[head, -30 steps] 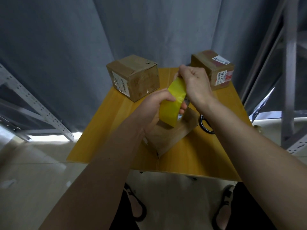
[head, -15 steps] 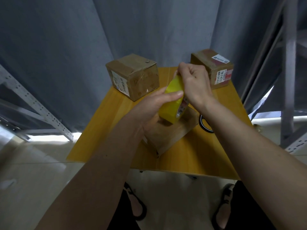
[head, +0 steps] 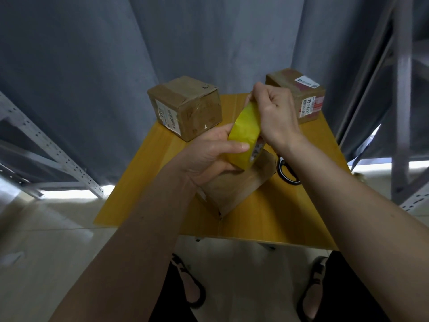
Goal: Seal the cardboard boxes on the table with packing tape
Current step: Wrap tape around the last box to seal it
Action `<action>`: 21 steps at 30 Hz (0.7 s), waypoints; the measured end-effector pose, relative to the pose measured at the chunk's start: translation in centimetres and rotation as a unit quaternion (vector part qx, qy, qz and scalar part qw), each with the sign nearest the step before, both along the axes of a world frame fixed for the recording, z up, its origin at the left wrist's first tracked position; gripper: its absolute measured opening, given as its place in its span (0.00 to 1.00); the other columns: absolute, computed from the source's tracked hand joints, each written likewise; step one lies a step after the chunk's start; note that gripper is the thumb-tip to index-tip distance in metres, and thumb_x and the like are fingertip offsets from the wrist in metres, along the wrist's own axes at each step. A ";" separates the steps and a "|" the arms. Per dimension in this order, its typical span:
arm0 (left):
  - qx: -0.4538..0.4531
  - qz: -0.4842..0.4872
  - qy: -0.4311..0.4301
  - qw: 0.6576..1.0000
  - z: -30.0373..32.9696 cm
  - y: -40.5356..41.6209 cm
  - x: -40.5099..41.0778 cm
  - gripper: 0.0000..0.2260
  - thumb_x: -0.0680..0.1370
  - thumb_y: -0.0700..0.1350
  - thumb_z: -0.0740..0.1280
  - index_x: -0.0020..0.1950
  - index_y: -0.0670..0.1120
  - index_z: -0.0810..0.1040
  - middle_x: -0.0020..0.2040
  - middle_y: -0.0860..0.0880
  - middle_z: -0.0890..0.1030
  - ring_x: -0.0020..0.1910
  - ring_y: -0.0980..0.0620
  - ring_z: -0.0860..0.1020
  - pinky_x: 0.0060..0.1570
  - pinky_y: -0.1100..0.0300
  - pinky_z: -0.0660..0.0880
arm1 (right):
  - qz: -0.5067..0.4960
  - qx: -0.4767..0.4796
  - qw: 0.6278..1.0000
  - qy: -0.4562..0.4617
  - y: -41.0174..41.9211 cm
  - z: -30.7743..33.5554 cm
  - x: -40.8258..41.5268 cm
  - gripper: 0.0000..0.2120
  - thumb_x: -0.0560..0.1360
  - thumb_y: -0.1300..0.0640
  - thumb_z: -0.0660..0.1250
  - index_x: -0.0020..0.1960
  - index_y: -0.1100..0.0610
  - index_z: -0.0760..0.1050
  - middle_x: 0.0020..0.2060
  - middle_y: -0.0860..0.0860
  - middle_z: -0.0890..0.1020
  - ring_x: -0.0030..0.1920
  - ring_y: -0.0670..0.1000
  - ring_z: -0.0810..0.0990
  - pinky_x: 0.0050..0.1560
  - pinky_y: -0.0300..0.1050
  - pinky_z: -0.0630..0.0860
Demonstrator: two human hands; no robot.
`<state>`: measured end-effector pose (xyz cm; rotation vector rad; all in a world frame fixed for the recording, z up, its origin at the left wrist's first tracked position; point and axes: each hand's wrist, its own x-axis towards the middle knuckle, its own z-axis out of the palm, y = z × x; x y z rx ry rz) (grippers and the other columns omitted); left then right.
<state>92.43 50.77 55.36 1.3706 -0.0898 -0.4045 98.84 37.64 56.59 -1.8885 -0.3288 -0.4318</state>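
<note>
Since the earlier frame, the left hand (head: 209, 156) has wrapped its thumb across the yellow tape roll (head: 245, 135), gripping it from the left. Right hand (head: 276, 112), fingers curled, pinches the roll's far upper edge. Directly below lies a cardboard box (head: 234, 189) on the table (head: 290, 219); two more boxes, far left (head: 185, 105) and far right (head: 299, 94), stand apart. Scissors (head: 286, 169) lie right of the near box.

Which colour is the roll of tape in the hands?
Yellow; the tape roll shows best in the head view.

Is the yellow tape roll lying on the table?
No, both the left hand and right hand hold the tape roll above it.
</note>
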 end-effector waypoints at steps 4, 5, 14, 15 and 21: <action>0.004 0.065 0.017 0.998 0.1 -0.9 0.4 0.20 0.77 0.36 0.62 0.70 0.40 0.71 0.66 0.35 0.75 0.65 0.38 0.73 0.68 0.38 0.65 | -0.007 -0.009 1.000 -0.007 0.0 0.0 -0.2 0.21 0.82 0.57 0.55 0.37 0.69 0.75 0.32 0.61 0.76 0.36 0.56 0.73 0.42 0.58 0.73; 0.007 0.076 0.023 0.997 0.1 -1.1 0.5 0.19 0.77 0.36 0.61 0.69 0.40 0.72 0.64 0.37 0.76 0.63 0.39 0.75 0.67 0.39 0.65 | -0.006 -0.009 1.000 -0.006 0.0 0.0 -0.3 0.21 0.82 0.57 0.55 0.37 0.68 0.75 0.32 0.59 0.75 0.36 0.55 0.73 0.42 0.57 0.73; -0.018 0.097 0.051 0.994 -0.1 -1.7 0.3 0.23 0.73 0.30 0.56 0.65 0.42 0.74 0.63 0.36 0.77 0.65 0.36 0.74 0.65 0.37 0.68 | -0.007 -0.032 0.999 -0.025 0.1 0.0 -0.3 0.22 0.83 0.56 0.55 0.39 0.69 0.78 0.36 0.62 0.80 0.41 0.61 0.77 0.46 0.55 0.72; -0.025 0.083 0.048 0.995 -0.1 -1.6 0.3 0.23 0.73 0.30 0.57 0.68 0.41 0.72 0.66 0.36 0.75 0.66 0.36 0.73 0.65 0.37 0.68 | -0.008 -0.032 0.999 -0.025 0.0 0.1 -0.3 0.22 0.83 0.56 0.55 0.39 0.68 0.78 0.34 0.60 0.79 0.39 0.58 0.76 0.45 0.53 0.71; -0.023 0.083 0.063 0.994 0.0 -1.5 0.9 0.21 0.75 0.38 0.63 0.69 0.43 0.72 0.65 0.39 0.77 0.65 0.39 0.75 0.65 0.38 0.69 | -0.009 -0.022 1.000 -0.013 -0.1 0.0 -0.1 0.22 0.83 0.56 0.55 0.29 0.55 0.69 0.28 0.48 0.70 0.33 0.47 0.69 0.39 0.48 0.64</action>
